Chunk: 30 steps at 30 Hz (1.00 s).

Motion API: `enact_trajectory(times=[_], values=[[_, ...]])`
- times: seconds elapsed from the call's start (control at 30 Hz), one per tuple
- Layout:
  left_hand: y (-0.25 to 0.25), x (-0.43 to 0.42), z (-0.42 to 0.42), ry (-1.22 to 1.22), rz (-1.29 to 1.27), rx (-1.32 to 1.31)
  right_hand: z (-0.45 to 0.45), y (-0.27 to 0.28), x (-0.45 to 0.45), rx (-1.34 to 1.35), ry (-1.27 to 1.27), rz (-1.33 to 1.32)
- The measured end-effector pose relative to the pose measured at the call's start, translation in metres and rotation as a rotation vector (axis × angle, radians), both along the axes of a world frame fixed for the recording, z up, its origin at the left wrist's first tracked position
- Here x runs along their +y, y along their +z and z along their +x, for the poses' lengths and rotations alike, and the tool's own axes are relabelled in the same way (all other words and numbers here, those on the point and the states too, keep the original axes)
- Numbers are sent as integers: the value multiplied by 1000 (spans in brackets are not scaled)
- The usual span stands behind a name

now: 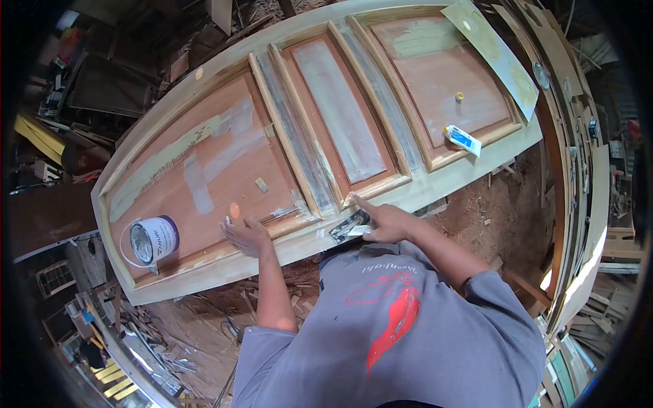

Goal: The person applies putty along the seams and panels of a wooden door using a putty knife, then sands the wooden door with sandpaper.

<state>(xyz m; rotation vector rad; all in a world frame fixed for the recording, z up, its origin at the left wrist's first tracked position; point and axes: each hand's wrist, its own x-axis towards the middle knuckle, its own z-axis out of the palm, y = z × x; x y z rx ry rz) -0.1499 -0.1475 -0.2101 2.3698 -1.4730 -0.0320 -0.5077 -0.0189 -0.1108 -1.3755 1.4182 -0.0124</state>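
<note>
My right hand [391, 221] is closed around a putty knife [349, 227] with a dark, smeared blade, held at the near edge of the wooden door [299, 239]. Its index finger points out and reaches the moulding at the bottom of the narrow middle panel [343, 115]. Over the lower edge of the large left panel [231, 156], my left hand [248, 236] is open, fingers apart, holding nothing. Pale filler streaks cover parts of the panels and frame. A small greenish piece [261, 184] lies on the left panel.
An open paint can [163, 238] lies tipped at the door's left end. On the right panel are a white and blue tube [462, 141] and a small yellow cap [460, 96]. A stained sheet [493, 58] overlaps the right end. Wood scraps litter the ground [469, 217].
</note>
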Motion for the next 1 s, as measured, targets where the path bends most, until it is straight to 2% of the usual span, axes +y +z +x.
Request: enact_trajectory(times=[0.1,0.23,0.37,0.4,0.6,0.7,0.87,1.0], values=[[0,2,1,-10,17,-14,24,-16,4,60,39,-18],[-2,2,2,-12,-1,4,29,-15,4,-155,35,-6],[-7,1,2,-6,-6,-9,14,-16,18,-426,-315,-2],[-8,0,4,-12,-2,-12,7,-5,19,-545,-493,100],[-9,-1,5,-27,11,-5,-35,-9,35,-532,-849,6],[-12,-2,6,-44,26,-27,-45,-18,40,-537,-866,70],[-14,-2,9,-65,37,0,-36,-30,43,-602,-871,26],[-12,-4,5,-52,37,10,-40,-22,37,-592,-859,78]])
